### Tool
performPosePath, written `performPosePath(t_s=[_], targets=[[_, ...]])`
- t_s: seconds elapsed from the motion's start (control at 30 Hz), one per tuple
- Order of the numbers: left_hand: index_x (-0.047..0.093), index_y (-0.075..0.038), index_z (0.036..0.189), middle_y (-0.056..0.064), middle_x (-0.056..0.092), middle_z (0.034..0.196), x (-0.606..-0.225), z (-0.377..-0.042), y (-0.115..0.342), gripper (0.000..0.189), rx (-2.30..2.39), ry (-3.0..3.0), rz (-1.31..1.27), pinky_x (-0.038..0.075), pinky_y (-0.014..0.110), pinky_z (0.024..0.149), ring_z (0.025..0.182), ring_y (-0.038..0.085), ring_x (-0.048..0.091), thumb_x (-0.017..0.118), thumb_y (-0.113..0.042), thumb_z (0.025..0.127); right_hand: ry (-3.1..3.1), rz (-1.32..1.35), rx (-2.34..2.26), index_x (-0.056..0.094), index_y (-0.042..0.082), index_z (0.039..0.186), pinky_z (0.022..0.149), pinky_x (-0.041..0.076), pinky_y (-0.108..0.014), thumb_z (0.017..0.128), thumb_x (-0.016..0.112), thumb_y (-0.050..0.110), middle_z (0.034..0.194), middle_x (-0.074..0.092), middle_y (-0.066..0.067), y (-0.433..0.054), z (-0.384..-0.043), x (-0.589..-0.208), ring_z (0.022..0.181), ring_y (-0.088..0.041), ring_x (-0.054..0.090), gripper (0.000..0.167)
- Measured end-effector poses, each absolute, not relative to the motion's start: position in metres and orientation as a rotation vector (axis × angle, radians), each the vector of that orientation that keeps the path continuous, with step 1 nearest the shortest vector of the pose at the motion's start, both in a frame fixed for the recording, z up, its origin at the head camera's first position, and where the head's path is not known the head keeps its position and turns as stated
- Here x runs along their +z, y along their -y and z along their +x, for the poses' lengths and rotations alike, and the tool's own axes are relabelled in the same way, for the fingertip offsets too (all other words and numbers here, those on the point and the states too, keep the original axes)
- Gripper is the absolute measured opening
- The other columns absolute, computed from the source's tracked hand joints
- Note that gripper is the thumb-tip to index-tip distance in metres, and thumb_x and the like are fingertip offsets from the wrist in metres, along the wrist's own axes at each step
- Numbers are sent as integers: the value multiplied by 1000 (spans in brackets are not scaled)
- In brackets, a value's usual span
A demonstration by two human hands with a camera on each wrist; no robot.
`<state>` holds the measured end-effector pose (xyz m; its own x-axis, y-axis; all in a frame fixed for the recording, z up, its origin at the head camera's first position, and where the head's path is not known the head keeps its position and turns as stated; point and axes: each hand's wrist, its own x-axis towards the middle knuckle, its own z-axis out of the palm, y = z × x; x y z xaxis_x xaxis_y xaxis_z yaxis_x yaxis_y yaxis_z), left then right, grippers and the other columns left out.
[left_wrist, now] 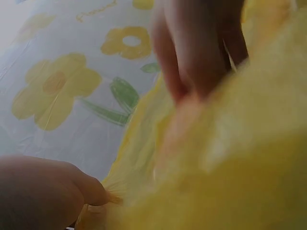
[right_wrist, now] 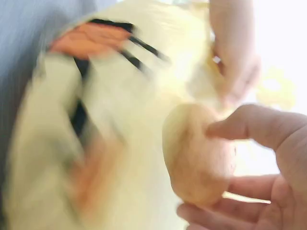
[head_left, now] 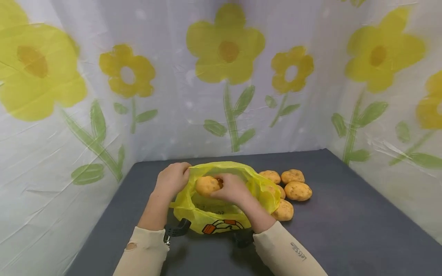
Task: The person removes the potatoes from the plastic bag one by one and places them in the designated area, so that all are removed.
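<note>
A yellow plastic bag (head_left: 221, 222) with an orange and black print lies in the middle of the table, its mouth held wide. My left hand (head_left: 174, 178) pinches the bag's left rim; the left wrist view shows the film gathered at the thumb (left_wrist: 93, 191). My right hand (head_left: 233, 188) grips a potato (head_left: 206, 186) over the bag's mouth. In the right wrist view, thumb and fingers wrap the potato (right_wrist: 196, 153) from one side. How much of the bag's inside is filled cannot be seen.
Several potatoes lie right of the bag, among them a far one (head_left: 292, 176), a right one (head_left: 298, 191) and a near one (head_left: 284, 210) against the bag. The dark table (head_left: 345, 226) meets flower-printed white sheeting (head_left: 172, 126) at the back and both sides.
</note>
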<state>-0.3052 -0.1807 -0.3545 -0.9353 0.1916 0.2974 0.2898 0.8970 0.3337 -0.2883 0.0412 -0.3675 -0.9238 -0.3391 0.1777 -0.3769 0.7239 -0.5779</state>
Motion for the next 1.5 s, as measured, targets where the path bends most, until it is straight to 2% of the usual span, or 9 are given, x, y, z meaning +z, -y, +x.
performPosePath(t_s=[0.17, 0.5, 0.63, 0.8, 0.93, 1.07, 1.3, 1.4, 1.5], targets=[[67, -4, 134, 14, 70, 120, -357, -310, 181, 32, -579, 2813, -376, 49, 40, 65, 71, 19, 57, 52, -16, 108, 2896, 598, 1073, 63, 13, 141, 78, 56, -38, 87, 82, 28, 126, 65, -7, -93, -270, -341, 100, -21, 67, 59], [68, -4, 133, 15, 70, 121, -354, -318, 171, 32, -550, 2826, -468, 47, 36, 60, 67, 17, 55, 50, -15, 108, 2942, 653, 1250, 61, 8, 134, 81, 58, -38, 89, 82, 31, 124, 64, -11, -197, -230, -312, 104, -25, 66, 55], [68, -3, 133, 16, 70, 121, -350, -317, 181, 32, -545, 2809, -461, 50, 40, 66, 73, 20, 59, 51, -14, 108, 2971, 636, 1191, 62, 7, 133, 84, 56, -39, 90, 82, 31, 119, 66, -9, -224, -227, -294, 104, -25, 64, 54], [67, -1, 134, 19, 68, 125, -346, -315, 194, 33, -524, 2813, -443, 53, 46, 72, 85, 27, 63, 50, -15, 108, 3109, 502, 1084, 56, 0, 141, 95, 53, -49, 88, 83, 30, 133, 60, -19, -250, -224, -280, 119, -37, 60, 67], [66, -1, 134, 20, 68, 125, -343, -313, 200, 34, -514, 2823, -451, 52, 46, 71, 84, 27, 62, 50, -15, 108, 3243, 351, 1010, 53, -7, 144, 99, 49, -55, 85, 83, 26, 138, 57, -24, -267, -223, -282, 124, -41, 56, 75], [66, 0, 133, 21, 68, 122, -342, -313, 203, 34, -514, 2832, -466, 49, 43, 67, 76, 23, 58, 49, -14, 108, 3316, 175, 1085, 56, -6, 139, 97, 49, -54, 82, 84, 18, 135, 58, -21, -283, -226, -292, 118, -35, 58, 69], [67, 0, 132, 20, 69, 120, -349, -312, 206, 34, -515, 2852, -461, 47, 41, 66, 75, 22, 56, 49, -13, 107, 3400, -144, 1176, 57, 6, 137, 76, 56, -43, 89, 77, 10, 107, 65, -12, -295, -234, -320, 88, -25, 63, 52], [67, 0, 132, 21, 69, 121, -351, -311, 209, 33, -497, 2860, -451, 49, 43, 67, 79, 24, 58, 50, -13, 107, 3434, -160, 1150, 59, 8, 135, 74, 57, -42, 91, 74, 9, 103, 64, -12, -293, -240, -329, 86, -26, 65, 46], [68, 0, 131, 21, 69, 120, -353, -311, 212, 32, -479, 2870, -442, 50, 44, 68, 80, 24, 59, 50, -13, 107, 3464, -157, 1104, 62, 9, 133, 73, 58, -44, 94, 67, 6, 108, 63, -14, -290, -248, -338, 91, -28, 65, 39]])
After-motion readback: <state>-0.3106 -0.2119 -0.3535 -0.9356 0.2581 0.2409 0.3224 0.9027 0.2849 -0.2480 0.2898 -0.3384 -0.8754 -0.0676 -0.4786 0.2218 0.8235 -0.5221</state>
